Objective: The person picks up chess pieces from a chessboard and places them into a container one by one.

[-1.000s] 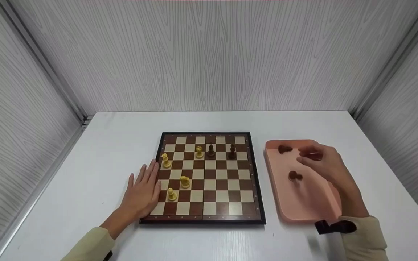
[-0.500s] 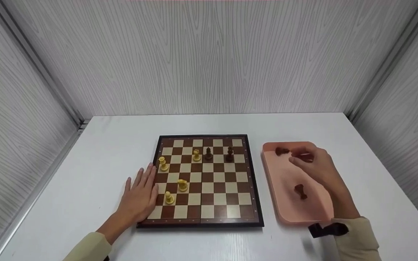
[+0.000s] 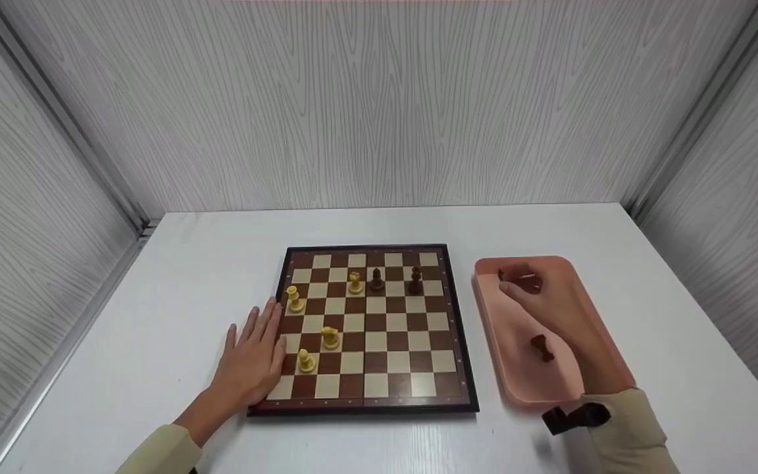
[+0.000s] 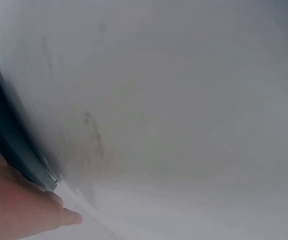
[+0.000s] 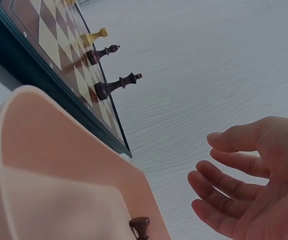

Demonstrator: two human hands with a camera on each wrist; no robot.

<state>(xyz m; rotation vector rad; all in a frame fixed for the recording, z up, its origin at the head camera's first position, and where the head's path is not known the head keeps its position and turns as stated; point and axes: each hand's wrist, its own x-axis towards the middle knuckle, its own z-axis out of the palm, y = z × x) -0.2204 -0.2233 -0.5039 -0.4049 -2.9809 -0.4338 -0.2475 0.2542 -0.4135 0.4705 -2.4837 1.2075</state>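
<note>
My left hand (image 3: 247,359) lies flat with its fingers straight along the left edge of the chessboard (image 3: 366,409). The right hand (image 3: 543,296) reaches over the pink tray (image 3: 517,397), its loosely bent fingers overlapping a dark chess piece (image 3: 501,274) near the far left corner. In the right wrist view no piece sits between the fingertips (image 5: 215,139). Another dark chess piece (image 3: 541,347) lies on its side in the tray. On the board stand a dark king (image 3: 415,282), a dark bishop (image 3: 377,281) and several pale pieces, including a knight (image 3: 330,338) and a pawn (image 3: 306,361).
Board and tray rest on a white table (image 3: 221,237), the tray just right of the board with a narrow gap between. Grey wood-grain panels (image 3: 379,105) enclose the back and both sides. A black strap (image 3: 576,419) sits at the right cuff.
My right hand has moved left over the tray towards the far piece. The nearer dark piece has shifted towards the tray's front and turned. The left hand stays at the board's edge.
</note>
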